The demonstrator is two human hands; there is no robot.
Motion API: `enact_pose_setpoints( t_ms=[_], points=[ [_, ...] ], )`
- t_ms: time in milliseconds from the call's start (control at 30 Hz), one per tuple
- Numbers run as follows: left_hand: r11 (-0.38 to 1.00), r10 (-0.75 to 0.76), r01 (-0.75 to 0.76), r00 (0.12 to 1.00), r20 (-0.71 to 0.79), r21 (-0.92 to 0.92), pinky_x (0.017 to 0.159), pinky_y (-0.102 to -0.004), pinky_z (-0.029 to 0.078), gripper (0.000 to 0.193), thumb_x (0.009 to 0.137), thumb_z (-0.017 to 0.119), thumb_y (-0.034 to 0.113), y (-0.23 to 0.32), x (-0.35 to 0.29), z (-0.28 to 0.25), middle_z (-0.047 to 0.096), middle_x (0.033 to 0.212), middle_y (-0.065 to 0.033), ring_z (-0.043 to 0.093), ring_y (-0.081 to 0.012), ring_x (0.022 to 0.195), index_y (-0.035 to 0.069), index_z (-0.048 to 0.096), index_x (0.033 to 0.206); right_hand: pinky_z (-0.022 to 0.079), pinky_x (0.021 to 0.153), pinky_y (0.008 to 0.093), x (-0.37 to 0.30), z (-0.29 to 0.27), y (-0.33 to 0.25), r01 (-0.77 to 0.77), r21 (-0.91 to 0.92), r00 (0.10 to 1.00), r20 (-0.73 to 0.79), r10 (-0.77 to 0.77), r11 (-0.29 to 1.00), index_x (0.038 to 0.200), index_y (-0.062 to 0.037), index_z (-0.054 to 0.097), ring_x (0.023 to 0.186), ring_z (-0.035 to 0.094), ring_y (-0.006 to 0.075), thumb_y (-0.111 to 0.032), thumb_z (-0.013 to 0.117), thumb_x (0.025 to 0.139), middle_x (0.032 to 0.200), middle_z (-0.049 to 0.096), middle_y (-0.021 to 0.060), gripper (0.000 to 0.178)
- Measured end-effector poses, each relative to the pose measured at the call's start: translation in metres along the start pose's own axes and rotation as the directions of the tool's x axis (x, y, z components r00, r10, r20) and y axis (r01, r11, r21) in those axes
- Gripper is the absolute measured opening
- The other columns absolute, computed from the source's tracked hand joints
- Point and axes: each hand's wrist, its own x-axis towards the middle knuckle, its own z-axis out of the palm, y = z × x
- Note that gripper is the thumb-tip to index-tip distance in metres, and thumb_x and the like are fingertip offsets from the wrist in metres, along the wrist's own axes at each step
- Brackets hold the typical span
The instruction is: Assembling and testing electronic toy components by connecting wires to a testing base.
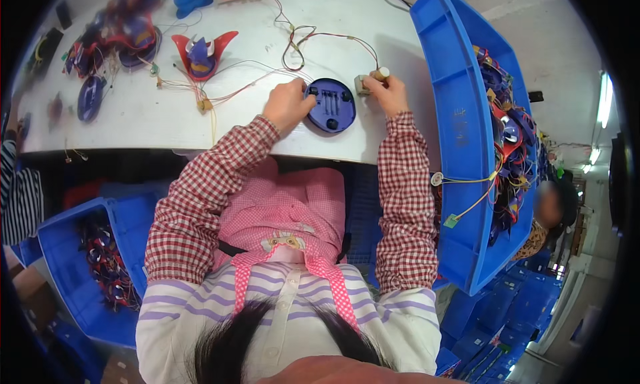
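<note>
While the left hand [288, 105] pinches a round dark-blue disc [331, 105] by its left rim, thumb over the edge, the right hand [389, 95] grasps a small pale block [363, 85] with a cream cylinder [381, 73] beside the thumb. The disc is at the near side of the white table [253, 34], in front of the person and between the two hands. Judging by how things lie, the piece is partway through: its upturned face already carries fittings, yet it remains out on the table, with thin wires [233, 95] running toward it from beside a red-winged figure [201, 59]. Whether anything is left to fix inside the disc, I cannot tell. Counted, there is one disc in hand, with three black round knobs [332, 124] on its face, one pale block, one cream cylinder and one winged figure lying apart from the heap [130, 34] at the table's far left. Two blue bins hold similar parts, one on the right [460, 84] and one at the lower left [63, 277]; these parts and the heap overlap too much to count.
</note>
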Motion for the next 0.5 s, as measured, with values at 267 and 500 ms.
enact_pose_setpoints(
  t_ms=[267, 500],
  points=[
    [0.883, -0.183, 0.273, 0.950, 0.254, -0.382, 0.045, -0.0238, 0.044, 0.031, 0.083, 0.062, 0.022, 0.008, -0.008, -0.027, 0.060, 0.068, -0.0071, 0.051, -0.0141, 0.047, -0.004, 0.061, 0.100, 0.044, 0.043, 0.0199, -0.028, 0.008, -0.040, -0.111, 0.470, 0.994, 0.034, 0.108, 0.876, 0.093, 0.0020, 0.059, 0.050, 0.052, 0.0093, -0.020, 0.069, 0.082, 0.073, 0.062, 0.0087, 0.027],
    [0.899, -0.133, 0.218, 0.962, 0.238, -0.379, 0.067, -0.0284, 0.050, 0.042, 0.082, 0.062, 0.028, -0.007, 0.002, -0.032, 0.061, 0.083, -0.0150, 0.060, -0.0209, 0.076, -0.007, 0.057, 0.106, 0.043, 0.041, 0.0209, -0.028, 0.012, -0.035, -0.031, 0.550, 0.988, -0.111, 0.110, 0.835, 0.087, 0.0015, 0.059, 0.047, 0.050, 0.0104, -0.016, 0.069, 0.082, 0.071, 0.062, 0.0093, 0.021]
  ],
)
